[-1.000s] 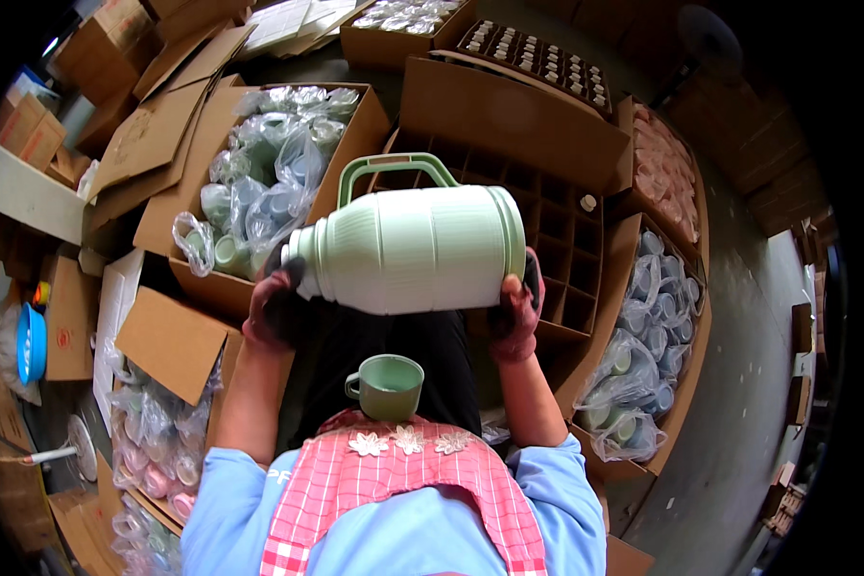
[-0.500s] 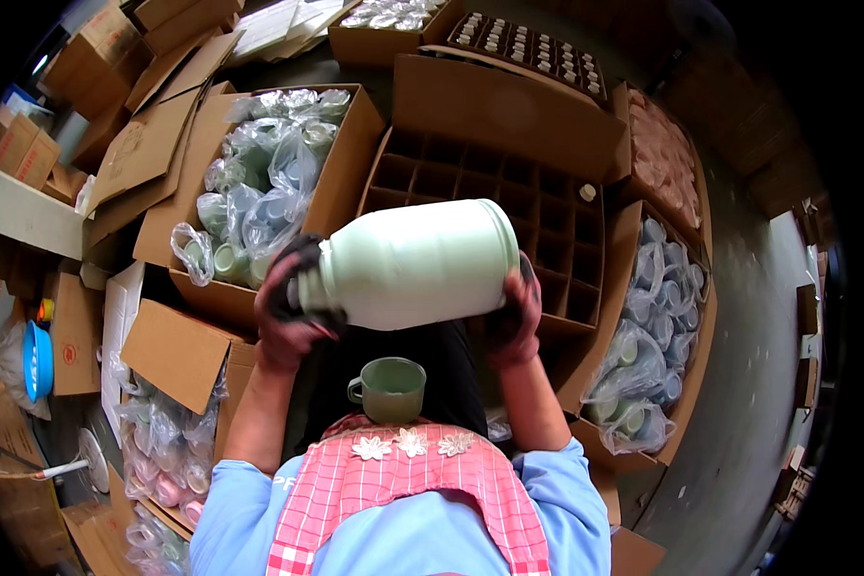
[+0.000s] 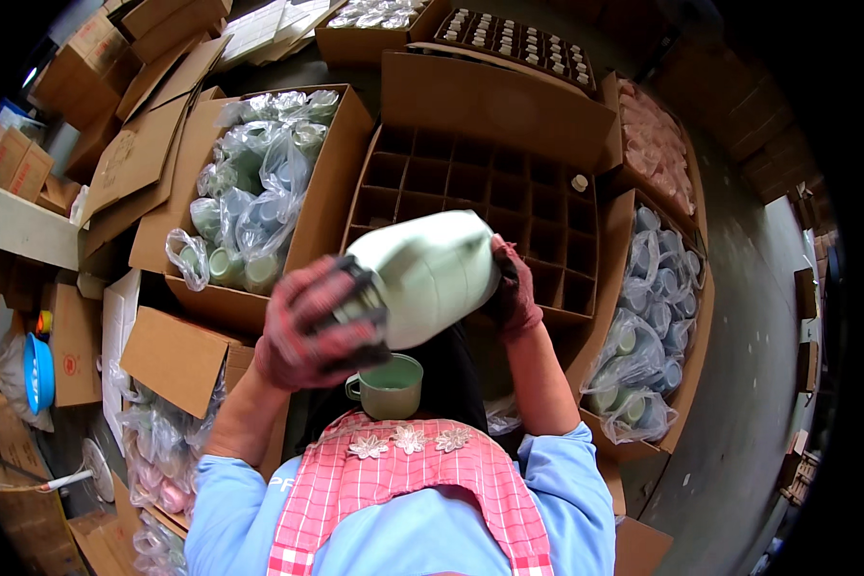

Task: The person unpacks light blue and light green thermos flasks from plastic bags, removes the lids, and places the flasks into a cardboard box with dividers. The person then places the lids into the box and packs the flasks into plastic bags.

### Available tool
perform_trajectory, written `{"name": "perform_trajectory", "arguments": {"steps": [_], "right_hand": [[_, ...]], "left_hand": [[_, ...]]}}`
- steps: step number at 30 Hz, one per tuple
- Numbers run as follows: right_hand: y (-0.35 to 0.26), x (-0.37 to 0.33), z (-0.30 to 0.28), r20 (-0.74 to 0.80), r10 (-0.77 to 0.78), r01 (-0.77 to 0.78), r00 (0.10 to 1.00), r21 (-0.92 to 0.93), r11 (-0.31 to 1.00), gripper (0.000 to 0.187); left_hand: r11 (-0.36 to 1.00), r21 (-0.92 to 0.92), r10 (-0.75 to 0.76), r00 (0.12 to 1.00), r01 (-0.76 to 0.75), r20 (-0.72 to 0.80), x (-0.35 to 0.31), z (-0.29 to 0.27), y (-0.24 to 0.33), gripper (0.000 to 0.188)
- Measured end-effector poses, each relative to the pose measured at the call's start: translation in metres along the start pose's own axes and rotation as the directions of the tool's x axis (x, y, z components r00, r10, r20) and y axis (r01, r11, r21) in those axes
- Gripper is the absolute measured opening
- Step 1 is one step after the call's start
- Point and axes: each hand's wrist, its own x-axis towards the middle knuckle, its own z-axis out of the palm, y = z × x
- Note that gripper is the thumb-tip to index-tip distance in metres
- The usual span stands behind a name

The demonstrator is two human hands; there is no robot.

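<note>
A large pale green thermos flask [image 3: 430,276] is held up in front of me between both hands, lying on a slant with its broad base up to the right. My left hand [image 3: 319,324], in a red and black glove and somewhat blurred, wraps round the narrow neck end. Against the base at the other end, my gloved right hand [image 3: 513,288] grips with its fingers partly hidden. A green cup [image 3: 392,388] with a handle at its left sits upright below the flask, by the top of my pink checked apron [image 3: 403,456].
Ahead stands a carton with cardboard dividers [image 3: 432,179], one white-capped flask [image 3: 580,182] in a far-right cell. Cartons of bagged green and blue cups flank it, left [image 3: 353,144] and right [image 3: 686,422]. Bagged pink items [image 3: 648,144] fill another carton. A half-raised flap [image 3: 178,355] is at left.
The thermos flask has turned from nearly level to a steeper slant, its neck end nearer me. My left hand has moved right and nearer; my right hand has shifted slightly left.
</note>
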Motion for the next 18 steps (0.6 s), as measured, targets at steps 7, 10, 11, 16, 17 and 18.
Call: {"name": "perform_trajectory", "arguments": {"steps": [7,10,11,16,17,18], "right_hand": [[-0.022,0.002,-0.009,0.312,0.195,-0.291,0.93,0.3,0.909,0.07],[-0.038,-0.016,0.022,0.198,-0.154,0.156,0.968,0.006,0.988,0.067],[-0.027,-0.024,0.03,0.153,-0.137,0.125,0.979,0.084,0.989,0.068],[-0.007,-0.026,0.026,0.147,0.163,-0.208,0.976,0.381,0.901,0.068],[-0.012,-0.021,0.024,0.168,0.212,-0.264,0.963,0.409,0.873,0.067],[-0.028,-0.013,0.027,0.199,0.256,-0.32,0.946,0.438,0.84,0.066]], "left_hand": [[0.596,-0.661,-0.733,0.645,0.456,-0.216,-0.022,0.011,-0.035,0.042],[0.067,-0.895,-0.94,0.33,0.441,0.092,-0.11,0.04,-0.083,0.027],[-0.014,-0.908,-0.938,0.309,0.418,0.157,-0.131,0.051,-0.098,0.023],[0.291,-0.884,-0.911,0.388,0.365,-0.14,-0.071,0.039,-0.039,0.021],[0.319,-0.877,-0.901,0.403,0.359,-0.163,-0.062,0.035,-0.034,0.022],[0.352,-0.867,-0.89,0.414,0.353,-0.193,-0.06,0.033,-0.031,0.022]]}}
